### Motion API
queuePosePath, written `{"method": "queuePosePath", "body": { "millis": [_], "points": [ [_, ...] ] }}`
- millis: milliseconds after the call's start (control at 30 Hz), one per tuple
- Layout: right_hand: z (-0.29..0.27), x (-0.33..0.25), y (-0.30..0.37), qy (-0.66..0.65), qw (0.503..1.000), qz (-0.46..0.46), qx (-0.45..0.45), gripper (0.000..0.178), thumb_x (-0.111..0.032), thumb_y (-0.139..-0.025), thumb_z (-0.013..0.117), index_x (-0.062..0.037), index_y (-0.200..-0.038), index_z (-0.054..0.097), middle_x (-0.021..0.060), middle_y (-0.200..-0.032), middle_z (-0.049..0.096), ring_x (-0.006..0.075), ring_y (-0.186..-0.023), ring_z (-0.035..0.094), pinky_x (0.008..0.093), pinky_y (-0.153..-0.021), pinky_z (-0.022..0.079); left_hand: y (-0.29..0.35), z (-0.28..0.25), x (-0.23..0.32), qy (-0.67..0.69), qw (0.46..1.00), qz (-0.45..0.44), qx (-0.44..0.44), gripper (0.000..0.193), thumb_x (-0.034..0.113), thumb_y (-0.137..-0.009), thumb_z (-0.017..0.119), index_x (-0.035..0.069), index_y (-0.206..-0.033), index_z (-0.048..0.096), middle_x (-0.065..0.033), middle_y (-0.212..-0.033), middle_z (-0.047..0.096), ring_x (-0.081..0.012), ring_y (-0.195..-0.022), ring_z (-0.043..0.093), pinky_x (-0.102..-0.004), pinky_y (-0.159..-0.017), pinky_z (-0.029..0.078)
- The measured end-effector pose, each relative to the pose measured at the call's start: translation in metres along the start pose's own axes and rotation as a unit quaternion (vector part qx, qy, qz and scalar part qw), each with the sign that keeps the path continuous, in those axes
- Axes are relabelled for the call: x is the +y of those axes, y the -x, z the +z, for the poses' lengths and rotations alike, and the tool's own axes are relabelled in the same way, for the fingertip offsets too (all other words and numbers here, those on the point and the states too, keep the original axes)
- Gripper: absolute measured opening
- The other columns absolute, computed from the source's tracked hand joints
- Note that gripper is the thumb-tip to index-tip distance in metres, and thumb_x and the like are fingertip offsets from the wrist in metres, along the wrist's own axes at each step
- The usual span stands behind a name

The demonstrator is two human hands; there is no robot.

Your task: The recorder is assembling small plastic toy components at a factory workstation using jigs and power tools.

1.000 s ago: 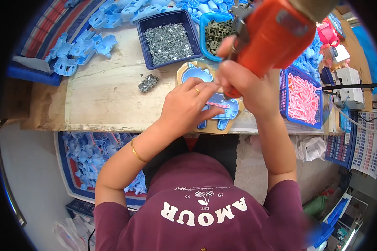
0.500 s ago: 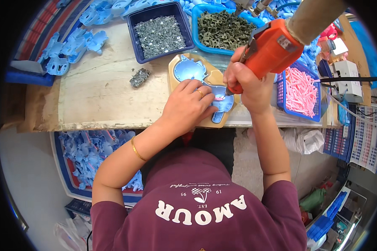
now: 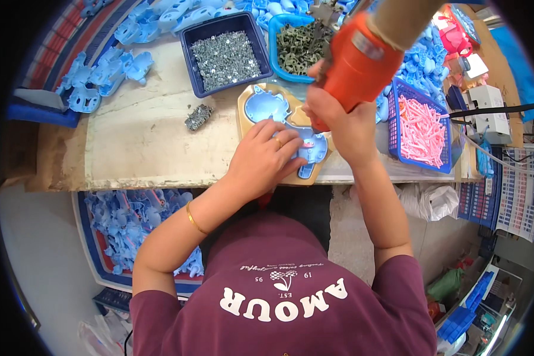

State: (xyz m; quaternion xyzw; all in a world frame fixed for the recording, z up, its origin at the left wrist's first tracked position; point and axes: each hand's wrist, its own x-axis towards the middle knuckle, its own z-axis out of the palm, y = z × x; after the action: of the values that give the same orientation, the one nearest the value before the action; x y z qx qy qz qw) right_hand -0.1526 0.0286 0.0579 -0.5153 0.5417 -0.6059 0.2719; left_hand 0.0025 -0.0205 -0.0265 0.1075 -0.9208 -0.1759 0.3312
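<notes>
My right hand [image 3: 341, 121] is wrapped round an orange power screwdriver [image 3: 362, 56], which hangs from a thick pale tube. Its lower end is over the right part of a light blue plastic shell half [image 3: 267, 107], and the tip is hidden behind my hand. The shell lies hollow side up in a tan fixture [image 3: 245, 95] at the table's front edge. My left hand [image 3: 264, 151] lies over the shell's middle, fingers apart and slightly bent, hiding part of it. A small pink piece [image 3: 308, 144] sits inside the shell's right part.
A dark blue bin of screws [image 3: 194, 77] and a light blue tub [image 3: 275, 62] of metal parts stand behind the fixture. A small screw pile [image 3: 199, 117] lies to the left. On the right is a blue basket [image 3: 396, 142] of pink strips. Blue shells [image 3: 107, 68] lie at the back left.
The screwdriver and my right hand have moved a little left and nearer to me. My left hand stays on the shell, its fingers slightly shifted.
</notes>
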Motion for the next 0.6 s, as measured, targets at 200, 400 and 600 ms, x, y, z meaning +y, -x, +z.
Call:
{"method": "queuePosePath", "body": {
  "millis": [200,400,600],
  "points": [
    [-0.007,-0.066,-0.031,0.152,0.963,-0.221,-0.008,0.028,-0.019,-0.104,0.052,0.0030,-0.120,0.058,0.0101,-0.099,0.066,0.0157,-0.092,0.066,0.0321,-0.077,0.054,0.021,-0.021,0.000,-0.007,0.998,-0.035,0.046,0.026,0.013,-0.079,0.077,0.007,-0.103,0.069,-0.0046,-0.108,0.068,-0.0263,-0.102,0.061,-0.0397,-0.089,0.051],
    [-0.046,-0.094,-0.144,0.207,0.904,-0.356,0.116,0.041,-0.026,-0.100,0.065,-0.0010,-0.131,0.054,0.0061,-0.110,0.068,0.0133,-0.098,0.065,0.0271,-0.087,0.052,0.034,-0.024,-0.005,-0.001,0.998,-0.046,0.049,0.027,0.009,-0.079,0.076,0.007,-0.105,0.070,-0.0052,-0.114,0.068,-0.0271,-0.103,0.062,-0.0404,-0.090,0.051],
    [-0.028,-0.116,-0.150,0.082,0.981,-0.146,-0.102,0.054,-0.024,-0.096,0.068,-0.0001,-0.141,0.050,0.0053,-0.104,0.069,0.0109,-0.094,0.065,0.0236,-0.082,0.050,0.045,-0.032,-0.009,-0.020,0.997,-0.047,0.057,0.031,0.009,-0.078,0.077,0.007,-0.108,0.069,-0.0056,-0.116,0.067,-0.0280,-0.105,0.062,-0.0411,-0.093,0.051]
  ]
}}
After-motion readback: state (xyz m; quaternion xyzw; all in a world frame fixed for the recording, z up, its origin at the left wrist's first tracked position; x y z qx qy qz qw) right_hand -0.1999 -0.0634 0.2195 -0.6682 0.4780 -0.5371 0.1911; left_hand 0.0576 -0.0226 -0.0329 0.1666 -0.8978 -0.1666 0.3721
